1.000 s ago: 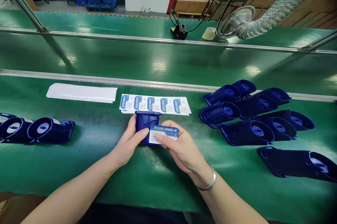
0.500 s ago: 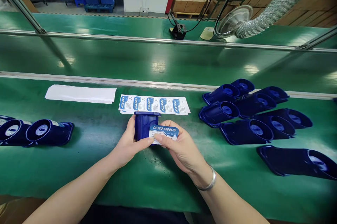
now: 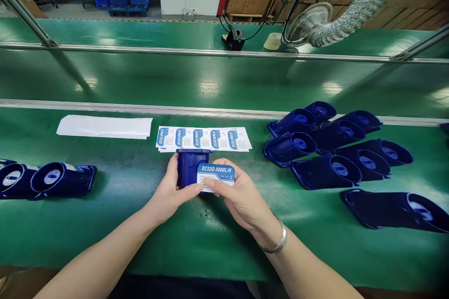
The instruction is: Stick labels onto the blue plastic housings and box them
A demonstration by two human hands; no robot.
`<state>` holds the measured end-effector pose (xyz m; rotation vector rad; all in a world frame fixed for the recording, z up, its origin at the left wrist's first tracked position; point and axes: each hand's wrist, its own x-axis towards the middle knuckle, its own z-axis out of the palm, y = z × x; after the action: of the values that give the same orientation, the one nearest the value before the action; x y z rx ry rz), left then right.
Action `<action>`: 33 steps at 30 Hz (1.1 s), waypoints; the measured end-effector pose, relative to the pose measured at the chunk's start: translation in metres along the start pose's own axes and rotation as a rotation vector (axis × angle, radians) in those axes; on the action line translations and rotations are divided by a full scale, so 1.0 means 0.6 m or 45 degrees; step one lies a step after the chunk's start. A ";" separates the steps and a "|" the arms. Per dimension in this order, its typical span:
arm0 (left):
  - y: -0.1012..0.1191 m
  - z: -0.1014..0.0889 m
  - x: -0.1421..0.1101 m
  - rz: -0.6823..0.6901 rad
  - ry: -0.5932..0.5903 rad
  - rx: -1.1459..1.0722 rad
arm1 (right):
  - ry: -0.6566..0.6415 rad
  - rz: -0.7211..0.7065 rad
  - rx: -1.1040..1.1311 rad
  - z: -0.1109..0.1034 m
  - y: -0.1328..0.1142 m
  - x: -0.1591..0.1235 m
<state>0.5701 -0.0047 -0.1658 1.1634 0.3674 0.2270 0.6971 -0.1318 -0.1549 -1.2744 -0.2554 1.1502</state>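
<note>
Far left, blue housings point(image 3: 63, 185) lie on their sides, pale labels visible along their upper faces; these look done, count unclear since the frame cuts them off. Next, white blank strips point(image 3: 104, 127) lie flat near the back edge. Left hand point(image 3: 168, 198) is wrapped round the held housing point(image 3: 187, 168), thumb at the label's lower left corner; that housing is mid-table, just in front of the printed label sheets point(image 3: 201, 139), five labels showing on top. Right hand point(image 3: 242, 196) pinches the DC52Q-5000L/H label point(image 3: 216, 173) by thumb and fingers, over the housing's right part; can't tell if any of it is stuck, so call this piece part-way. Right side: loose group of about nine more housings point(image 3: 336, 136), no side label visible, probably all left to do.
</note>
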 end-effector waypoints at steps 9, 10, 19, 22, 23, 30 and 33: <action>0.001 0.002 -0.002 0.007 0.005 -0.013 | 0.014 0.005 0.004 0.002 -0.003 -0.001; 0.001 0.002 -0.001 0.008 0.005 -0.012 | 0.012 0.004 0.003 0.002 -0.004 -0.002; 0.002 0.001 0.000 0.011 0.019 0.005 | 0.019 0.001 0.013 0.003 -0.004 -0.002; 0.003 0.002 -0.001 0.012 0.017 0.003 | 0.012 0.003 0.024 0.003 -0.005 -0.001; 0.003 0.002 -0.002 0.010 0.014 0.005 | 0.009 0.004 0.024 0.002 -0.005 -0.002; 0.006 0.004 -0.001 0.007 0.025 0.036 | 0.004 0.001 0.026 0.001 -0.006 -0.005; 0.006 0.006 0.000 0.008 0.028 0.039 | -0.001 0.002 0.031 0.001 -0.006 -0.004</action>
<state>0.5714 -0.0061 -0.1611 1.1936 0.3875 0.2406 0.6971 -0.1329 -0.1506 -1.2531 -0.2404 1.1518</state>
